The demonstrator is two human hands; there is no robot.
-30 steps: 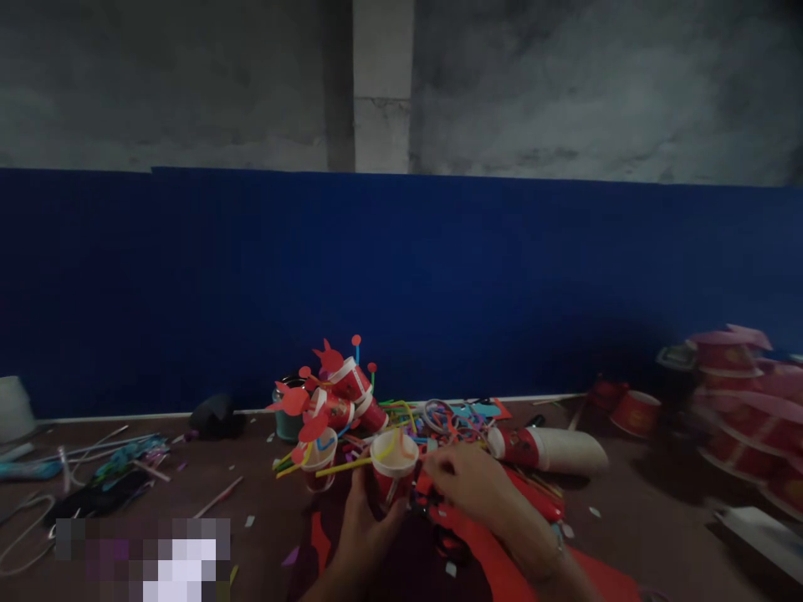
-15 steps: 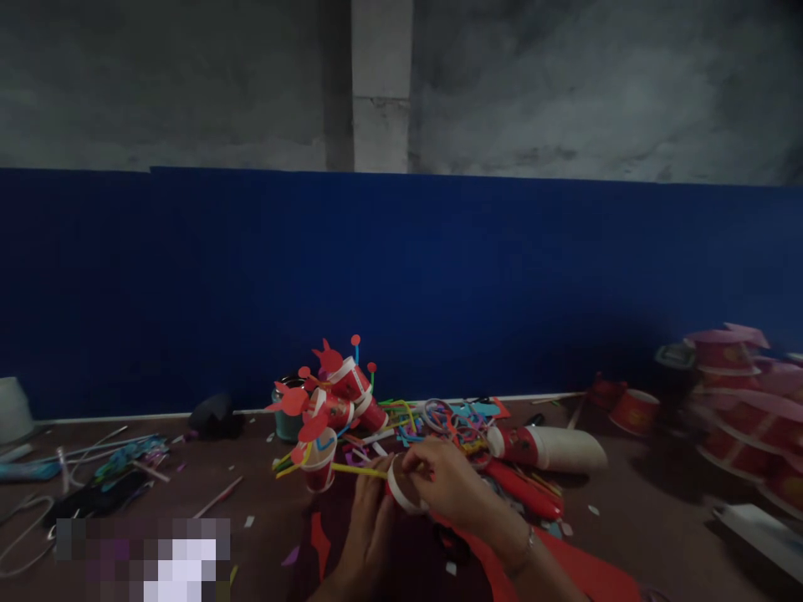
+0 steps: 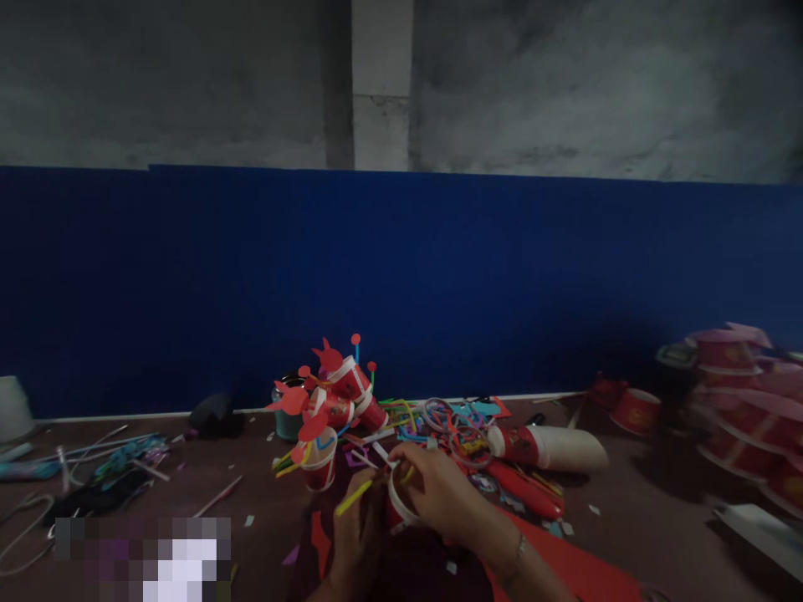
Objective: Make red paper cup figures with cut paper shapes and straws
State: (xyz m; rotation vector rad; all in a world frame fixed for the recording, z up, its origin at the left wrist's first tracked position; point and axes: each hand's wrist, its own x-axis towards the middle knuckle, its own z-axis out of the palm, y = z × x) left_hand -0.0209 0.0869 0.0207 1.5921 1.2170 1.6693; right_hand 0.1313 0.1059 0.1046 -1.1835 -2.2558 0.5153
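Note:
In the middle of the table my left hand (image 3: 356, 531) is closed against the left side of a red and white paper cup (image 3: 401, 512), which lies tilted with its mouth to the right. A yellow drinking straw (image 3: 353, 497) sticks out to the left across that hand, and a short yellow piece shows inside the cup. My right hand (image 3: 442, 489) reaches into the cup's mouth with bent fingers by that inner piece; the fingertips are partly hidden. Several decorated red cups (image 3: 319, 464) with paper shapes and straws stand just left and behind.
Behind my hands lies a heap of coloured straws and paper scraps (image 3: 411, 416). A stack of paper cups (image 3: 574, 450) lies on its side to the right, near red paper (image 3: 565, 556). Stacked red items (image 3: 746, 418) stand far right. A blue panel (image 3: 401, 284) borders the table.
The yellow straw has tipped down at its left end and moved in front of my left hand. The cup has turned slightly, and my right fingers are farther around its mouth.

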